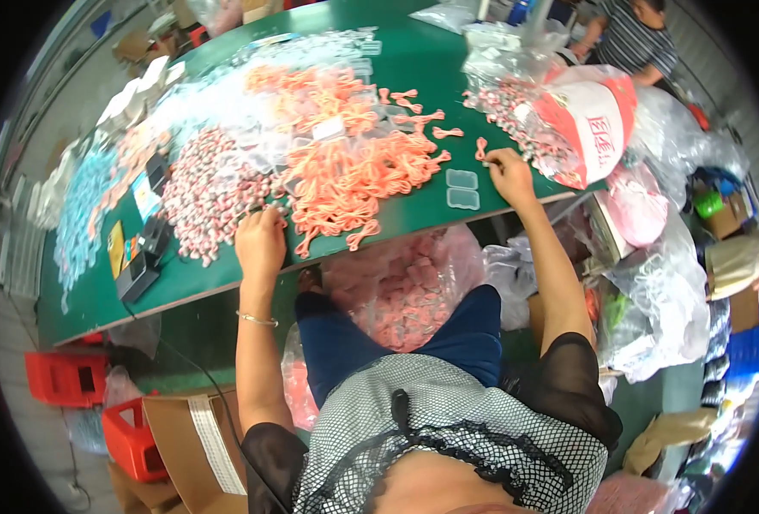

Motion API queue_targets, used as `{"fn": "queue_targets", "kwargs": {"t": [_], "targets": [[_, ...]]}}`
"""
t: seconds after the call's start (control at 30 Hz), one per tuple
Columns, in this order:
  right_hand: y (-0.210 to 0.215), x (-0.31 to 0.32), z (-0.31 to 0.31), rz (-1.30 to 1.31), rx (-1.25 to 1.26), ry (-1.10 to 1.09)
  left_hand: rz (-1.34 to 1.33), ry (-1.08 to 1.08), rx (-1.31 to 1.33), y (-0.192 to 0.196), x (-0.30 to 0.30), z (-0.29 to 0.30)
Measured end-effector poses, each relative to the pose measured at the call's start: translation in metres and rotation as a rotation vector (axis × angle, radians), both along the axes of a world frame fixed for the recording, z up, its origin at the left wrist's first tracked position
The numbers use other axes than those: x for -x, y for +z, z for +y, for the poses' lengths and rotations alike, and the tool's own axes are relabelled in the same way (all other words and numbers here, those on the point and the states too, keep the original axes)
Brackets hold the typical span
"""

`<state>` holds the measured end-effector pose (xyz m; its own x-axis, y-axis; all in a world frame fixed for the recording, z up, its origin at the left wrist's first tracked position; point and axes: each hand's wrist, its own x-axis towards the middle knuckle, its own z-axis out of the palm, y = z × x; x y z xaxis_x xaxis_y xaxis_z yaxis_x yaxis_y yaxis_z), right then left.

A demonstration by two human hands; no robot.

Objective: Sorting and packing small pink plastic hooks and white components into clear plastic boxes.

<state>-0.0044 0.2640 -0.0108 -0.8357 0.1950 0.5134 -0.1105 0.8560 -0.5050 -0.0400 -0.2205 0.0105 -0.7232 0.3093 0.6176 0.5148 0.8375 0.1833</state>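
My left hand [261, 242] is at the right edge of a heap of small pink-and-white pieces [204, 188]. Its fingers are drawn together, and what is in them is hidden. At the front right of the table, my right hand [511, 177] pinches the near end of a small orange cord bundle [481, 146]. Just left of that hand lies an opened clear plastic case [462, 189], its two halves flat on the table. Between my hands spreads a big pile of orange cord bundles [354, 176], with a few loose ones at its right side.
Clear cases [328, 44] heap at the back; blue cords [86, 197] lie far left. A red-and-white sack [598, 128] spills more pieces at right. Black boxes [144, 265] stand front left. Under the table edge sits a bag of pink pieces [405, 291]. Another person [636, 38] is far right.
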Motion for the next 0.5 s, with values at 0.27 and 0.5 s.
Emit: {"fn": "queue_targets", "kwargs": {"t": [0.27, 0.5], "targets": [[0.007, -0.010, 0.006, 0.037, -0.047, -0.003, 0.005, 0.011, -0.072, 0.007, 0.002, 0.009], [0.009, -0.038, -0.008, 0.093, 0.284, 0.150, -0.329, -0.360, -0.730, 0.035, -0.040, 0.109]]}}
